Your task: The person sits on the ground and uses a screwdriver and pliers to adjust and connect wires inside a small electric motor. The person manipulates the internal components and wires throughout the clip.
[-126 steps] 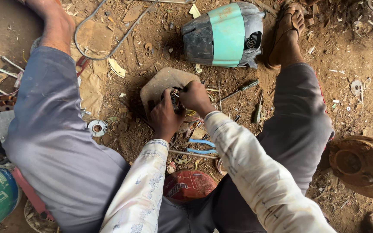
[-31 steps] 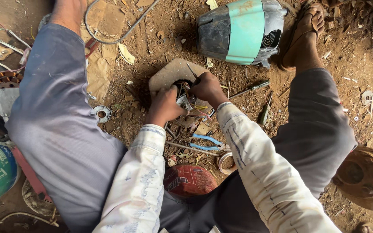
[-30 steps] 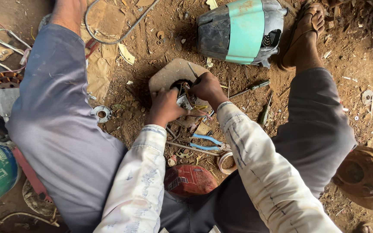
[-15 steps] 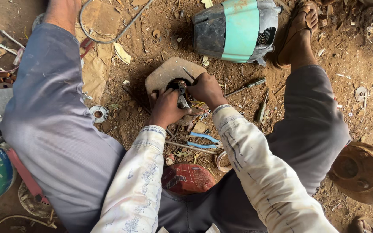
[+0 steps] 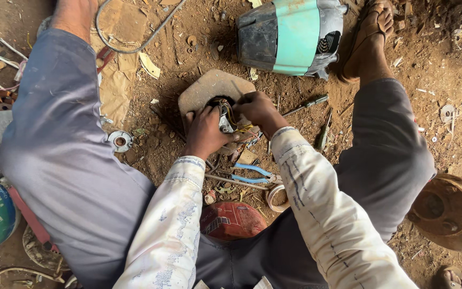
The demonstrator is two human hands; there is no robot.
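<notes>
A small wired part (image 5: 225, 120) sits on a tan slab (image 5: 209, 88) on the dirt, between the legs. Left hand (image 5: 205, 134) and right hand (image 5: 259, 109) both pinch it. Just behind lies a motor (image 5: 291, 35); pliers (image 5: 249, 174) lie nearer the body.
</notes>
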